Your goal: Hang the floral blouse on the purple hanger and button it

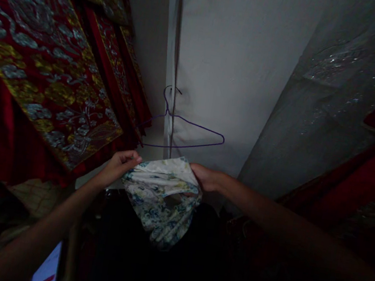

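Observation:
A white cloth garment (pixel 166 216) with a blue, green and yellow floral print is stretched between my two hands over my dark-clothed lap. At its upper left edge, my left hand (pixel 119 166) pinches the fabric between thumb and fingers. My right hand (pixel 205 176) grips the upper right edge, its fingers mostly hidden behind the cloth. The lower part hangs in loose folds, and an opening shows on its right side. Just beyond the garment, a thin purple hanger (pixel 199 126) hangs with nothing on it, apart from both hands.
Red robes (pixel 61 67) with gold and silver embroidery hang at the left. A clear plastic cover (pixel 303 110) drapes on the right beside more red cloth (pixel 360 178). A pale strip (pixel 172 27) runs down the white wall (pixel 238 50). A lit phone (pixel 47 267) is at bottom left.

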### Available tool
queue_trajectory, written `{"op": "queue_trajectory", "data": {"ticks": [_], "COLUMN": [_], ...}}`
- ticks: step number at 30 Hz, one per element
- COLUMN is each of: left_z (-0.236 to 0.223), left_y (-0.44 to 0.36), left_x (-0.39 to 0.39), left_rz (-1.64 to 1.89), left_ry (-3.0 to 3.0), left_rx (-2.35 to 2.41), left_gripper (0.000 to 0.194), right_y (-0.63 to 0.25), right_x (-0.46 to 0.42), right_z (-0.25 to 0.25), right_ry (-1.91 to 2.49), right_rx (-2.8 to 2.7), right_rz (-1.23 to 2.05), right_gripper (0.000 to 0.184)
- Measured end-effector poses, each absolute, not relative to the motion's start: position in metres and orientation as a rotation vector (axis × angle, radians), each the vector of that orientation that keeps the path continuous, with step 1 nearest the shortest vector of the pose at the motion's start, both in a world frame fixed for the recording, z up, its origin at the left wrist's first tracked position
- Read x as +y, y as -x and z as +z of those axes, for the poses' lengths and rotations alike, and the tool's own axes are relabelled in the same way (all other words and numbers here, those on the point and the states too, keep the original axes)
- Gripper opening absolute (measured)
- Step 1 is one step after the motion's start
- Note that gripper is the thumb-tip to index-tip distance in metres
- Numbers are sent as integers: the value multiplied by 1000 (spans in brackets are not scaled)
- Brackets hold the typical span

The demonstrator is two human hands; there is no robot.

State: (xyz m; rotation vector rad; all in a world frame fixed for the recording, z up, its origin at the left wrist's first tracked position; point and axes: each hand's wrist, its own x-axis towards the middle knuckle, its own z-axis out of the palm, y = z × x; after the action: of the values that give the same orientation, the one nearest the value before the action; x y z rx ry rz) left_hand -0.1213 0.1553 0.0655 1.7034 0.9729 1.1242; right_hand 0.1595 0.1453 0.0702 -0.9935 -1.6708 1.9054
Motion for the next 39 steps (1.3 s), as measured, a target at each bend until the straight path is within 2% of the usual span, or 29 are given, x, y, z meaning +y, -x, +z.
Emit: {"op": "queue_trajectory", "data": {"ticks": [2,4,7,11,13,15,18,21,25,31,36,39], "left_z": [75,81,76,50,41,40,51,59,57,51,64,82], "left_y": [127,129,131,142,147,150,150,151,156,156,159,164], "left_x": [147,141,138,144,146,146,145,148,157,172,176,177], "left_rz": [1101,1004,731,222,128,170,283,383,538,652,589,699], "left_ry": [-1651,-1649,-1867,-2169,-2281,-2395,-2512,-2509,-2417,-2298,-2312,-2427], "left_rx": [941,898,888,1076,1174,1204,1170,1209,1247,1226,1594,1764], "left_gripper": [41,39,52,40,37,35,31,30,28,30,30,26], "right_y": [-164,-170,-180,-196,-200,-199,-191,-188,-199,-216,-214,-209], "right_x": [153,158,164,175,181,186,197,214,230,222,223,228], "right_z": [87,105,128,138,132,120,96,76,64,79,90,87], "right_ry": [983,944,946,1032,1059,1023,1007,1140,1214,1336,1401,1375], "right_rx": [-1608,-1623,-1723,-1906,-1990,-2032,-2054,-2005,-1946,-1907,-1900,-1812], "right_rz": [1974,1874,1516,1021,773,598,610,749,626,446,400,378], "right_gripper": [38,34,33,30,29,36,46,34,17,15,23,18]}}
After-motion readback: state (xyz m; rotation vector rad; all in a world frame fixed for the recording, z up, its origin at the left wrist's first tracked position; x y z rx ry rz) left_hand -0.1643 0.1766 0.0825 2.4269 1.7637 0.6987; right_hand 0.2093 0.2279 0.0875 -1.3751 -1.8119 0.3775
